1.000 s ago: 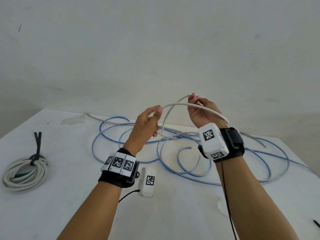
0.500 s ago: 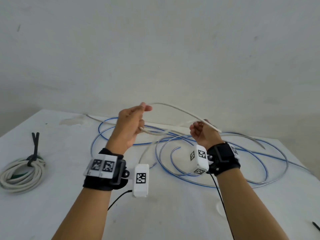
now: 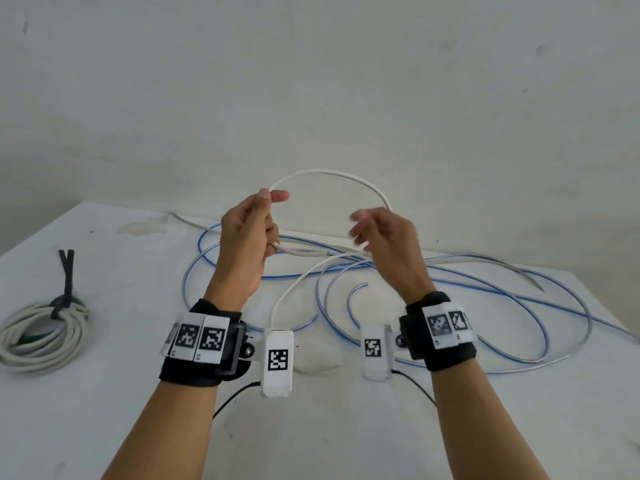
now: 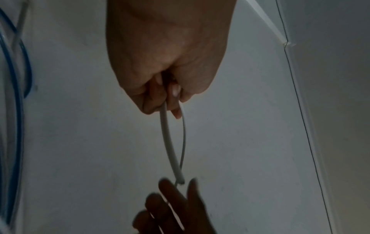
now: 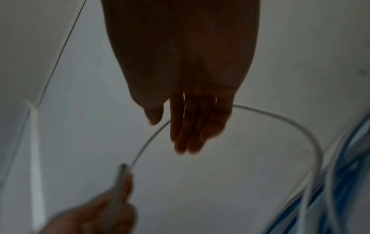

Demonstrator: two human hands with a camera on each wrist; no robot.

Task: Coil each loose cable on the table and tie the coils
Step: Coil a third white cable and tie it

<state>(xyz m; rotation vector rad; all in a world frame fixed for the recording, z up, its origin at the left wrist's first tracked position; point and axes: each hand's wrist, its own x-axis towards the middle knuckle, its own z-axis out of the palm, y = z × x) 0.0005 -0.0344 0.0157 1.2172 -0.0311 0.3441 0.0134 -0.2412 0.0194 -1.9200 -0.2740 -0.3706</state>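
My left hand [image 3: 268,216] is raised above the table and grips a white cable [image 3: 325,172] near its cut end. In the left wrist view two strands of the white cable [image 4: 167,139] leave the left hand's [image 4: 170,98] curled fingers. From there the cable arches up and over to my right hand [image 3: 367,230], which is blurred. In the right wrist view the right hand [image 5: 180,131] has straight fingers, and the white cable [image 5: 300,126] passes just behind them. A long blue cable [image 3: 519,299] lies in loose loops on the table below.
A coiled white cable [image 3: 38,337] bound with a black tie [image 3: 65,282] lies at the left of the white table [image 3: 346,427]. The blue loops spread across the middle and right. A pale wall stands right behind the table's far edge.
My right hand gripped the cable low in a fist half a second ago. It has risen toward the left hand with fingers opened. The white cable now arches higher between the hands.
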